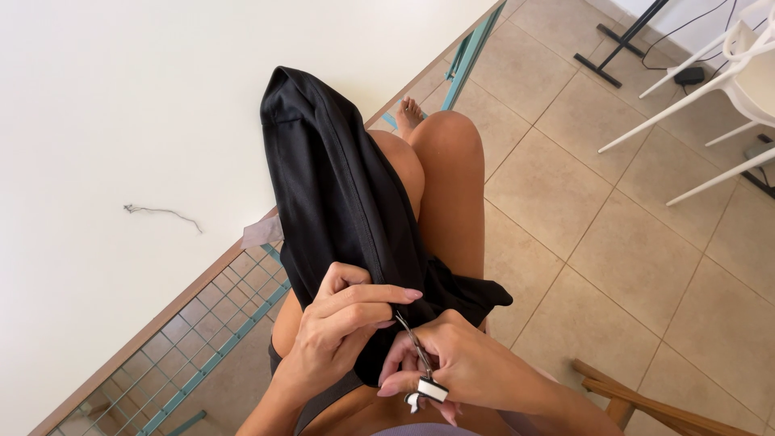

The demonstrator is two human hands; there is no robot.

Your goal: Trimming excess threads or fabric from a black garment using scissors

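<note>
Black smooth matt cloth garment (339, 186) at centre; small thin shiny metal scissors (417, 355) at 6 o'clock; white smooth matt tabletop (121, 121) at 9; beige matt tile floor (613, 226) at 3; brown wooden chair frame (646, 404) at 5

Bare arms, no sleeves reaching the wrists. Long, neatly shaped nails with pale pink polish on the fingers (413, 294) of the left hand (339, 327); same polish on the nails of the right hand (460, 367). No rings, bracelets or watch in sight on either hand. Just below the fingers, toward the body, a dark grey band of short, close-fitting clothing across the upper thigh (323, 400), and beside it a strip of light lilac fabric at the bottom edge. Beyond the fingers, bare thighs and knees (448, 129). Farthest from the fingers, one bare foot (409, 113), without shoe or sock, toes showing.
</note>
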